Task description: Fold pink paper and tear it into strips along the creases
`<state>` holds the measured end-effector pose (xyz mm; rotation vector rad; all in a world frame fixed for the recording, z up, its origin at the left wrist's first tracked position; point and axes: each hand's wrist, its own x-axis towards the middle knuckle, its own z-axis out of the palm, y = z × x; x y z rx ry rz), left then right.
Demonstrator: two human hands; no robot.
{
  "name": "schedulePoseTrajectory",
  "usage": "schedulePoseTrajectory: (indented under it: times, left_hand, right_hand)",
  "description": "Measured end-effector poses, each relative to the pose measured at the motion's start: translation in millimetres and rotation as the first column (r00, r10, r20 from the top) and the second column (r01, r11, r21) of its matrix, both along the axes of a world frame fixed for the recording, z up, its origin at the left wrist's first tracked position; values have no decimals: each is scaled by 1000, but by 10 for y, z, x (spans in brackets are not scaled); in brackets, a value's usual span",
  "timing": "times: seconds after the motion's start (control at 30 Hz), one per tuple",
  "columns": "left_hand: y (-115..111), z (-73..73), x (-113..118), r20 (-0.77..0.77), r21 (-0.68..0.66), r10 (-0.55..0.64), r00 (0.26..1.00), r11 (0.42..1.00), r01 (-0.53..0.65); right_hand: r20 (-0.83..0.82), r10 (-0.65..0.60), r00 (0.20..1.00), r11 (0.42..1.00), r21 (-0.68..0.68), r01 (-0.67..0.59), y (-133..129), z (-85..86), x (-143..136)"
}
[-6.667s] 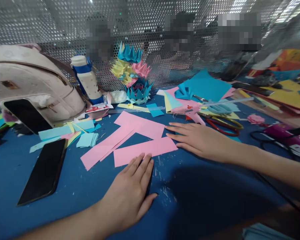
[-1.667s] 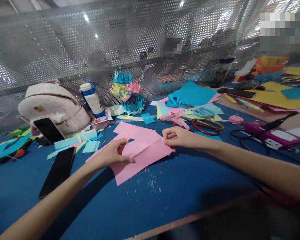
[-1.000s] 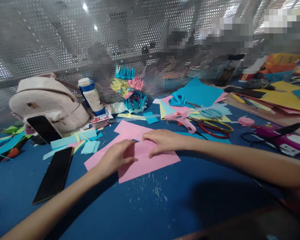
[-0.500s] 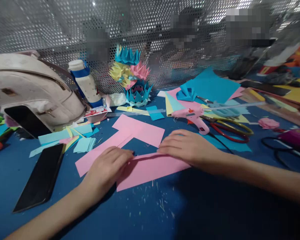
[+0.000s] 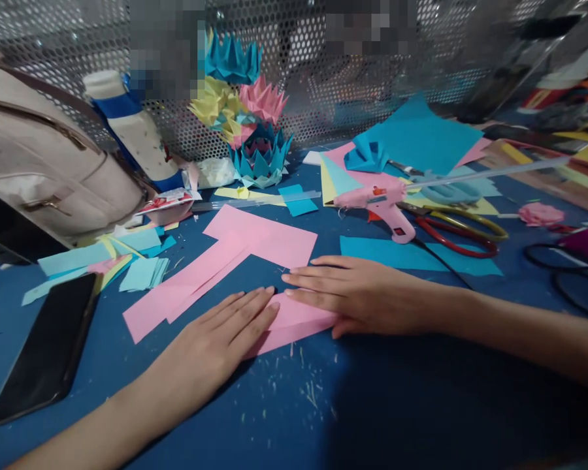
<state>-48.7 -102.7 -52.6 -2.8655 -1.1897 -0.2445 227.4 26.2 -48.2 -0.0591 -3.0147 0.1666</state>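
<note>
On the near part of the desk (image 5: 284, 418), scattered with tiny paper clippings, the pink sheet (image 5: 298, 320) lies under both hands; half a second ago it was seen as one broad strip with its far edge raised, and now a fold line crosses it, with a narrow band showing on the near side. The left hand (image 5: 225, 343) and right hand (image 5: 367, 294) have come closer together, their fingertips almost meeting above the sheet. Each grip is flat and spread out, fingers straight and side by side, touching the paper from above and closed around nothing. The fingers hide both ends of the sheet, and whether the right thumb is under its edge I cannot tell. Just beyond lie the loose pink pieces (image 5: 255, 235), overlapping, so their exact number is hard to make out. Farther off, past the right hand, a blue strip (image 5: 387, 253) shows in front of the pink glue gun (image 5: 377, 202) and the scissors (image 5: 470, 238). At the far left, the backpack (image 5: 53, 150) is cut off by the frame's edge.
</note>
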Motion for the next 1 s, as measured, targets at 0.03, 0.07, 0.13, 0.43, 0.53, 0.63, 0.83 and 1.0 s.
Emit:
schedulePoseTrajectory:
  times: [0.03, 0.07, 0.13, 0.43, 0.53, 0.63, 0.83, 1.0]
  left_hand:
    - [-16, -4, 0, -7, -8, -6, 1000, 1000, 6]
    - [-31, -5, 0, -11, -15, -11, 1000, 1000, 11]
    - [-53, -4, -1, -10, -21, -25, 1000, 999, 25]
    - [-92, -14, -29, 28, -33, -72, 997, 997, 73]
    - [-99, -25, -75, 81, -109, -57, 995, 992, 66]
    - [-97, -45, -124, 151, -215, -3, 989, 976, 36]
    - [-70, -48, -148, 241, -276, 41, 970, 961, 28]
    - [-51, -32, -151, 217, -243, 26, 976, 970, 28]
  right_hand:
    - [5, 14, 1000, 1000, -20, -13, -12, -4, -2]
    - [14, 20, 1000, 999, -37, -19, -24, -8, -1]
    - [37, 23, 999, 998, -64, -21, -40, -13, 8]
    - [75, 96, 993, 983, -167, -83, -39, 48, 35]
    - [58, 107, 993, 977, -194, -94, -27, 49, 47]
    - [56, 102, 993, 977, -194, -89, -20, 36, 61]
    - [4, 98, 995, 970, -224, -94, -17, 39, 57]
    - [28, 100, 995, 974, -208, -92, -17, 49, 50]
